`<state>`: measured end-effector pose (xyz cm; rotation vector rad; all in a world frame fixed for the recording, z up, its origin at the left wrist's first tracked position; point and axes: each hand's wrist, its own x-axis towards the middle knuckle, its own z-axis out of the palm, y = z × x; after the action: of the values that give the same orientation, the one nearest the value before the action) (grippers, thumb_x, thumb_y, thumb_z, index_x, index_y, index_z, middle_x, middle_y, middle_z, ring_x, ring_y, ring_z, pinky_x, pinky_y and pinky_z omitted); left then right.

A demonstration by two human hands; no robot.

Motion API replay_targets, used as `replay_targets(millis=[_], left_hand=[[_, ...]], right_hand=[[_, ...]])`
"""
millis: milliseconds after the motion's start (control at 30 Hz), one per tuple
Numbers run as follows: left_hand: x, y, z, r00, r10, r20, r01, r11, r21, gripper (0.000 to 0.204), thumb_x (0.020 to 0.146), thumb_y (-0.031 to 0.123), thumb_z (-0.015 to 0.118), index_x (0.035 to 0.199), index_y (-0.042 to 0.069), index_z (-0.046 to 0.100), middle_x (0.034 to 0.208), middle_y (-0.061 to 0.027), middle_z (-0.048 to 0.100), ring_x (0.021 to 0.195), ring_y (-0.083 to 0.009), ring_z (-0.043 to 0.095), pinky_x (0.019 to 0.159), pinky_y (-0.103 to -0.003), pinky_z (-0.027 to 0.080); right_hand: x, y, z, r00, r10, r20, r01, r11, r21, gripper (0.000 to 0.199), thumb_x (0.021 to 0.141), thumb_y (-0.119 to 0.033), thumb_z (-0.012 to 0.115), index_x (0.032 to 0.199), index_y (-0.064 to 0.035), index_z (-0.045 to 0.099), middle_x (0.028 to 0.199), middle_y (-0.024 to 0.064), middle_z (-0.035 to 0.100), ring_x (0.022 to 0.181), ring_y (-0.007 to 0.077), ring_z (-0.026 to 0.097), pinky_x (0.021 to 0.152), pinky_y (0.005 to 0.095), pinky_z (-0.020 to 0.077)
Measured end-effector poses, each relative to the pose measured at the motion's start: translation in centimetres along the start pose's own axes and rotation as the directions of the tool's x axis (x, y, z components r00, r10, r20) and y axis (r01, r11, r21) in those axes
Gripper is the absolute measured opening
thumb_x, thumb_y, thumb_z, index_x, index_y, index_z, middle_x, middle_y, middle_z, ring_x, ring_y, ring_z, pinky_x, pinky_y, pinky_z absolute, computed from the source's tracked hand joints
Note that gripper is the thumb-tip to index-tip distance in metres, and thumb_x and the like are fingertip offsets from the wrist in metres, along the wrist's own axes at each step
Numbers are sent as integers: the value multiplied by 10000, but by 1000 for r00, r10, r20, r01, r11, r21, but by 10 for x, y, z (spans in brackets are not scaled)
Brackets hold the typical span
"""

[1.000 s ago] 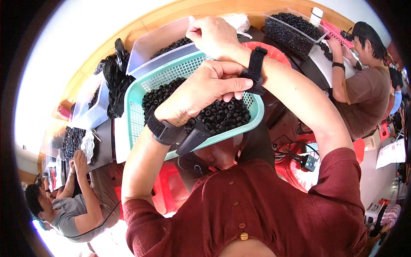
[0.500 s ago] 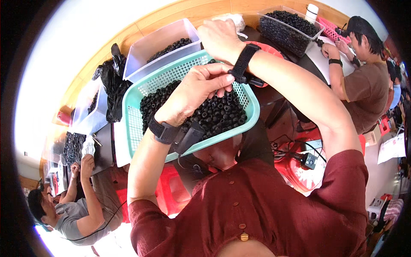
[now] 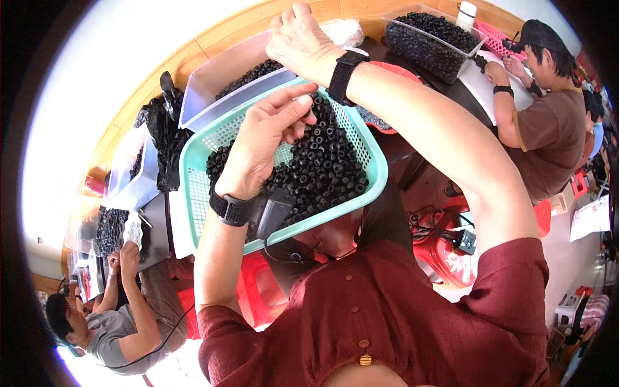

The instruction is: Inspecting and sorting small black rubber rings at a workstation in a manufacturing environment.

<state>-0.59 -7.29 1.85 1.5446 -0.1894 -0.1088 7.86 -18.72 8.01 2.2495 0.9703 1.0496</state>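
Observation:
A mint-green plastic basket (image 3: 380, 169) sits in front of me, heaped with small black ring-shaped pieces (image 3: 322, 164). Over its left part hovers my left hand (image 3: 261, 135), thumb and fingers bent together; whether anything is between them I cannot make out. A black strap with a box-like device is on that wrist. My right hand (image 3: 300, 44) is raised past the basket's far rim, near a clear bin (image 3: 200, 97) holding more black pieces. Its fingers are curled in, and what they hold, if anything, is hidden. The right wrist wears a black strap (image 3: 346, 76).
A black plastic bag (image 3: 164, 132) hangs left of the basket. Another clear bin (image 3: 433, 58) of black pieces stands at the back right, beside a white bottle (image 3: 467, 16). Co-workers sit at left and right. Red stools (image 3: 258, 290) and a power strip with cables (image 3: 461, 240) lie below.
My left hand has come away from the right wrist strap and shifted left. My right hand has moved left and farther away. The basket sits slightly more to the left in view.

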Motion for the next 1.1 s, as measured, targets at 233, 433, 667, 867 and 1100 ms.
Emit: replay_targets(millis=[233,433,667,867,1100], left_hand=[[-6,20,13,947,317,-41,-302,930,210,315,861,86,616,1174,68,582,708,36,568,615,-16,462,559,-147,358],[-1,20,14,880,471,61,-424,720,550,223,810,57,651,1031,71,678,715,16,592,613,-47,509,600,-189,427],[6,23,5,855,519,-21,-411,702,582,159,814,100,648,949,26,687,724,-76,660,667,-99,617,633,-246,484],[24,39,1,887,461,8,-324,611,722,190,789,198,647,852,26,696,685,-126,656,638,-241,651,617,-318,502],[48,32,7,799,569,195,-377,221,899,181,782,262,625,861,125,711,758,-138,665,715,-309,647,653,-387,517]], right_hand=[[18,-32,49,985,-82,-154,42,968,-248,198,785,-292,535,693,-167,658,630,11,591,612,199,551,721,458,349],[17,-54,28,938,-310,158,336,923,-187,188,788,-285,580,654,-158,618,594,-16,555,550,201,510,673,402,357],[32,-66,24,942,-330,53,335,930,-152,172,784,-265,591,658,-149,617,594,-10,555,545,202,513,642,380,370],[34,-75,22,945,-320,-67,318,947,-37,163,786,-250,584,671,-139,621,599,3,559,549,208,522,624,379,378],[12,-80,12,938,-278,-205,303,948,99,154,788,-233,577,687,-127,625,605,18,564,555,213,533,604,377,387]])
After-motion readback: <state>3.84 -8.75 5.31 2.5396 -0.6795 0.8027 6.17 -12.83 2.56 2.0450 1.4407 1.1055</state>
